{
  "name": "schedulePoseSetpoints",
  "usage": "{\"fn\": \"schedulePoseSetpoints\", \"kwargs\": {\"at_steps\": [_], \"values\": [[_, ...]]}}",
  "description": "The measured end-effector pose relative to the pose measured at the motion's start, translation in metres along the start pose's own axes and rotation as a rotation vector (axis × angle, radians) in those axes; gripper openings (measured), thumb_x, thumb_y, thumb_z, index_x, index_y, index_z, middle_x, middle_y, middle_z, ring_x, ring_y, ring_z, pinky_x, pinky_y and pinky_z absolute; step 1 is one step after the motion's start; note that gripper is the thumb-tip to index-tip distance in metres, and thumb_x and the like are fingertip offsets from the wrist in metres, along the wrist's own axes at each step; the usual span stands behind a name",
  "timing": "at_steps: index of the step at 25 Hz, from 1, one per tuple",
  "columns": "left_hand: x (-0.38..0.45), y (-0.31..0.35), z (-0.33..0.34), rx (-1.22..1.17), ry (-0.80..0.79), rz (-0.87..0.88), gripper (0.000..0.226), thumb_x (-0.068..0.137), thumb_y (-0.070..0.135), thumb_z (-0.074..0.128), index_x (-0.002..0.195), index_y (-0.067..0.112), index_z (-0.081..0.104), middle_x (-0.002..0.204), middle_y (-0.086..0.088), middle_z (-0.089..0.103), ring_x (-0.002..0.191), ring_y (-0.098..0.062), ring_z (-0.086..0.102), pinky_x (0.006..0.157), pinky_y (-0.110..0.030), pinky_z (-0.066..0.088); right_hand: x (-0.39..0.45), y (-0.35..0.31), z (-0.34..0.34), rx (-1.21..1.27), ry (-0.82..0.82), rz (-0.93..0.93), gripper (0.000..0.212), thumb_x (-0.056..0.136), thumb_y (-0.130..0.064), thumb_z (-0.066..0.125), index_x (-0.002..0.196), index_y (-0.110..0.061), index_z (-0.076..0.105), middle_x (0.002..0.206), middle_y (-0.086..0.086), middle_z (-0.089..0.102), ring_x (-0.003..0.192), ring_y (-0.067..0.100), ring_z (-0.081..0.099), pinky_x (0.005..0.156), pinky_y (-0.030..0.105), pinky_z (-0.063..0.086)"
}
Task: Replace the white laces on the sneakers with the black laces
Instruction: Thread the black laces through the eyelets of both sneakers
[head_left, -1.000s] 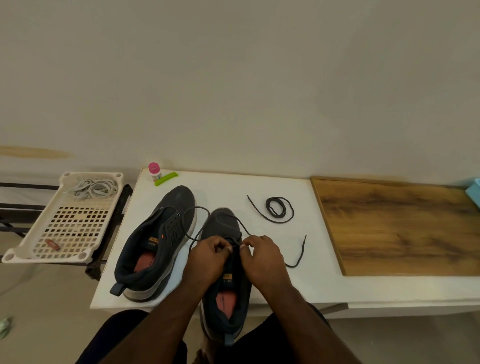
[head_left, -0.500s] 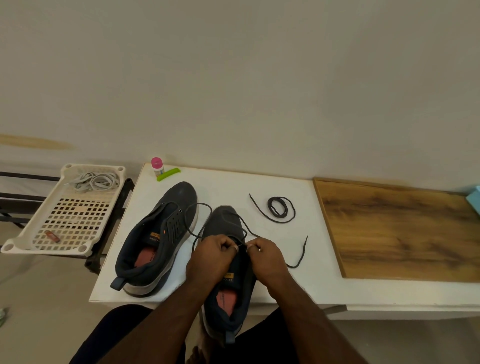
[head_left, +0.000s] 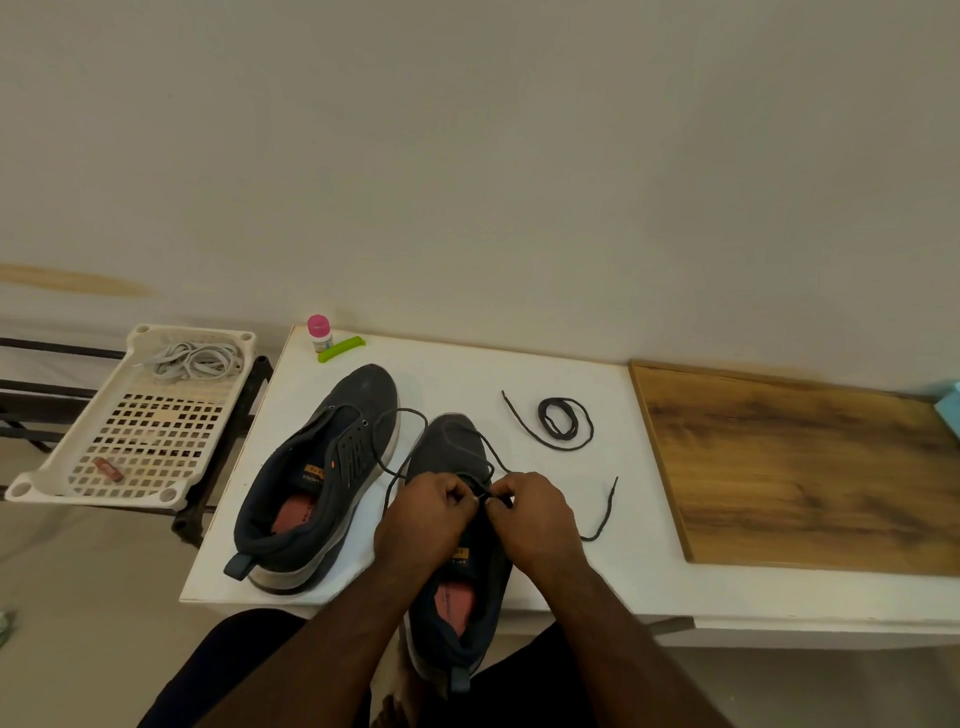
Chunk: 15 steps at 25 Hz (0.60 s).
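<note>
Fingers (head_left: 470, 496) of our left hand (head_left: 423, 519) curl in and pinch a black lace (head_left: 402, 467) over the tongue of the near sneaker (head_left: 449, 447), and the fingers of our right hand (head_left: 537, 519) curl in just beside them, pinching the same lace where the two hands nearly meet. Whether the lace end is inside an eyelet we cannot tell, since our knuckles cover it. This sneaker lies toe away from us, its heel hanging past the worktop (head_left: 467, 374) edge toward our lap. From our hands the lace loops out to the left across the gap to the second sneaker (head_left: 322, 467), and its other end trails off to the right, curving on the white surface. The second sneaker rests to the left, toe pointing away, with no lace in its eyelets that we can see. A spare black lace (head_left: 558, 423) sits coiled beyond our right hand, well apart from both shoes. The white laces (head_left: 195, 358) lie bunched at the far end of a perforated plastic tray (head_left: 78, 467) left of the worktop. A pink-capped bottle (head_left: 319, 332) and a green clip (head_left: 340, 348) stand at the far left corner, and a wooden board (head_left: 805, 467) lies to the right.
</note>
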<state>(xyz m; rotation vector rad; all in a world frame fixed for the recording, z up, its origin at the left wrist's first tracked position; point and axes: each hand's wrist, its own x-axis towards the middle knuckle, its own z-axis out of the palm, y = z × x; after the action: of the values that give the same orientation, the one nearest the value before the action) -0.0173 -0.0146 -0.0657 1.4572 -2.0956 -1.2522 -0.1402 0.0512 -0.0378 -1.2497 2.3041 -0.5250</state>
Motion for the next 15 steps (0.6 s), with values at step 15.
{"fn": "schedulePoseSetpoints", "kwargs": {"at_steps": [15], "values": [[0.001,0.002,-0.003,0.034,0.008,-0.046,0.018,0.092,0.034,0.059,0.075,0.028,0.062,0.074,0.008,0.064,0.071,-0.007,0.060,0.067,-0.030,0.049,-0.005,0.003,-0.004,0.503,-0.024,0.193,0.022,0.092,-0.042,0.063,0.086,-0.024,0.073,0.077,-0.006,0.068,0.075,0.015,0.066,0.073,0.042,0.062]]}}
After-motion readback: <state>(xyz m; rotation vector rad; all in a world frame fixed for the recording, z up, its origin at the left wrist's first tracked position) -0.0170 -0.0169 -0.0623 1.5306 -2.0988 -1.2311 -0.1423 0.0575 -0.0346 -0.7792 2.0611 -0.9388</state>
